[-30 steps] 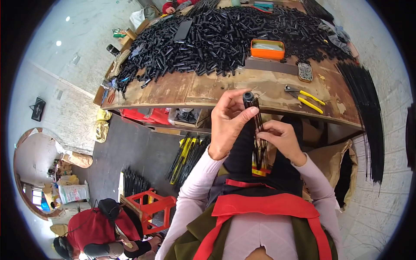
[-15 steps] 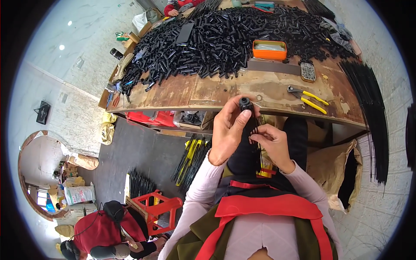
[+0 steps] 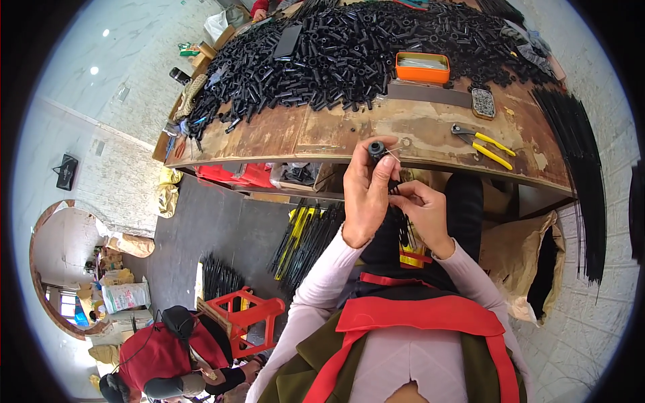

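My left hand (image 3: pixel 366 195) is wrapped round a short black tubular piece (image 3: pixel 377 149), its round hollow end facing up just off the bench's front edge. A thin pale wire or pin (image 3: pixel 394 156) sticks out beside it at my left thumb. Below, my right hand (image 3: pixel 428 213) is closed, thumb and fingers pinched at thin black rods (image 3: pixel 403 227) that hang under the tubular piece. How the rods join the piece is hidden by my fingers.
On the wooden bench (image 3: pixel 269 141) lie a big heap of black tubular parts (image 3: pixel 302 74), an orange box (image 3: pixel 422 68), a small metal tin (image 3: pixel 483 104) and yellow-handled pliers (image 3: pixel 484 145). Long black rods (image 3: pixel 578 174) hang off the right end. A person (image 3: pixel 168 356) bends near a red stool (image 3: pixel 252 319).
My left thumb has shifted on the tubular piece, and the pale wire beside it shows more clearly. My right hand has risen slightly, close to my left. The whole view has shifted a little.
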Motion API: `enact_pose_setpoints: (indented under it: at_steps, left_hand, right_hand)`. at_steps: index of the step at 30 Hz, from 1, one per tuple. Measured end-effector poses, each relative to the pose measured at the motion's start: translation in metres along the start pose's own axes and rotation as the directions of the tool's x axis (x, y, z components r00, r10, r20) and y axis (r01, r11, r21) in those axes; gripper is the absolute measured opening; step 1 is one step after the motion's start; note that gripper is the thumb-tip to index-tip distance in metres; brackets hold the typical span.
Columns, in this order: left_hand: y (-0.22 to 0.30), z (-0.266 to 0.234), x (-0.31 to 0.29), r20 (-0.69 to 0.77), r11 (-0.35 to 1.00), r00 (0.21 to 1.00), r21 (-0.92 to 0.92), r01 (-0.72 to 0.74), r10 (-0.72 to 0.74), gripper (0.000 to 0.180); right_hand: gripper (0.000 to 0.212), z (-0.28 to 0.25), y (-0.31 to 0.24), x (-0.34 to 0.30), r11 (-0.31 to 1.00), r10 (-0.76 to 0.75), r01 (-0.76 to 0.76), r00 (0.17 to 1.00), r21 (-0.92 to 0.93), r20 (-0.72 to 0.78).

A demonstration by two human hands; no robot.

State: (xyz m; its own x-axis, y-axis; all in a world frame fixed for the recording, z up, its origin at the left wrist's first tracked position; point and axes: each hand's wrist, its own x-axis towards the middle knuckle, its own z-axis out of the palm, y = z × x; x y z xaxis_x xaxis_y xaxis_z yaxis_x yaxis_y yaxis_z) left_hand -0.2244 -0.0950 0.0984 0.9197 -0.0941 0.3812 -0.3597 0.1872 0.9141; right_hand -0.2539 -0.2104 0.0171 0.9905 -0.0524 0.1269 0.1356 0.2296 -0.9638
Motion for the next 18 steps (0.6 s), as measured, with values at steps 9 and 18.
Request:
enact_pose_setpoints:
  at_steps: [9, 18]
  left_hand:
    - [-0.031, -0.007, 0.005, 0.073, 0.998, 0.996, -0.028, 0.061, -0.059, 0.031]
    - [-0.06, -0.008, 0.033, 0.342, 0.96, 0.925, -0.159, 0.232, -0.166, 0.015]
  right_hand:
    - [0.011, -0.05, -0.02, -0.009, 0.651, -0.168, 0.197, 0.979, -0.733, 0.114]
    - [0.025, -0.149, -0.055, 0.051, 0.147, -0.427, 0.296, 0.88, -0.944, 0.209]
